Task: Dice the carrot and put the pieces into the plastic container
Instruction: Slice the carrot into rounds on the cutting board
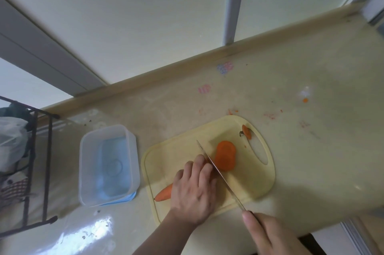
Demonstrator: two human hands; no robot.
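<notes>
A carrot [164,193] lies across the yellow cutting board [253,180]; only its thin tip shows left of my left hand [194,190], which holds it down with curled fingers. My right hand [268,234] grips the handle of a knife [218,173], whose blade stands against my left fingertips. Cut orange slices [225,156] lie flat just right of the blade. The carrot's stem end [246,131] sits at the board's far corner. The clear plastic container [108,164] stands open and empty left of the board.
A black wire rack [39,163] holding bags and cloth stands at the left edge. Small carrot scraps [305,100] dot the counter beyond the board. A raised ledge and window frame run along the counter's far side.
</notes>
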